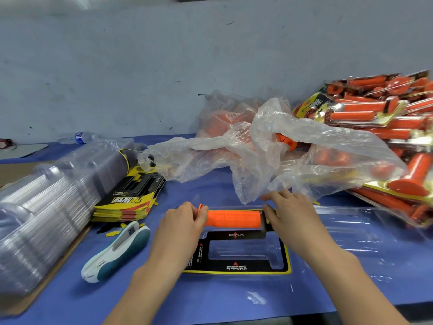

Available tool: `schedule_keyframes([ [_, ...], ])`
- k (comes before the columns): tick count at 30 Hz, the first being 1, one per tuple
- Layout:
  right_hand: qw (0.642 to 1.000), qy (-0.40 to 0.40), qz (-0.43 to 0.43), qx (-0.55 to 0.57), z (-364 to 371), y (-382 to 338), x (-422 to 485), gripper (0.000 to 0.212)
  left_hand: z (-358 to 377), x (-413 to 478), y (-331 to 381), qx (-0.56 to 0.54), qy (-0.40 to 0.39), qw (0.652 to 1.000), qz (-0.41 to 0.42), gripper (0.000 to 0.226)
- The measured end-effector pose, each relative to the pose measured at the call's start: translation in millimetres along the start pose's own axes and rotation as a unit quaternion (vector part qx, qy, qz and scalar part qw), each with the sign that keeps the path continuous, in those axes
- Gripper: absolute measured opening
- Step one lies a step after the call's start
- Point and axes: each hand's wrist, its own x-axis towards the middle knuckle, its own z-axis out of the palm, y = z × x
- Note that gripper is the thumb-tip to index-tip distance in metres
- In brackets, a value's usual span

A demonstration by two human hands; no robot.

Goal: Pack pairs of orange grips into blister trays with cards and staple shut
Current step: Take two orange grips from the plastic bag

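Observation:
An orange grip [233, 218] lies across the far slot of a black and yellow card [236, 266] that sits in a clear blister tray [351, 233] on the blue table. My left hand [182, 221] holds the grip's flanged left end with curled fingers. My right hand [288, 212] rests with its fingers at the grip's right end. The card's near slot holds no grip. More loose orange grips [287, 140] lie in a crumpled clear plastic bag [269, 146] behind.
A white and teal stapler [117, 249] lies to the left of the card. A stack of printed cards [131, 195] and a long stack of clear trays [46, 202] fill the left. Finished packs [386, 127] are piled at the right. A water bottle [79, 137] lies by the wall.

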Motion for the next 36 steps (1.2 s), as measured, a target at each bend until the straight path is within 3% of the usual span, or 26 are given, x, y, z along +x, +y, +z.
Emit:
schedule_keyframes([
  [17,1.0,-0.019,-0.01,-0.01,9.6,3.8,2.2,0.033,10.2,-0.4,-0.9,0.059,-0.039,0.997,-0.016,0.033],
  [23,0.988,0.016,0.026,0.155,-3.8,7.9,10.9,0.028,-8.8,-6.3,21.2,0.011,0.04,0.999,0.031,0.024],
  [25,0.962,0.035,0.061,0.264,-11.4,12.0,16.4,0.026,-12.5,-9.5,41.4,-0.02,0.062,0.994,0.092,0.019],
  [27,0.915,0.051,0.109,0.385,-20.9,15.9,23.2,0.026,-8.3,-6.6,67.5,-0.062,0.058,0.984,0.154,0.017],
  [31,0.775,0.072,0.211,0.592,-35.1,30.3,44.8,0.026,23.6,26.2,135.5,-0.119,-0.033,0.968,0.22,0.019],
  [34,0.674,0.085,0.249,0.691,-43.7,45.6,60.6,0.018,59.9,65.4,189.5,-0.133,-0.118,0.961,0.215,0.033],
  [36,0.646,0.109,0.254,0.712,-44.7,57.8,71.7,0.022,83.6,92.1,220.4,-0.224,-0.198,0.942,0.153,0.031],
])
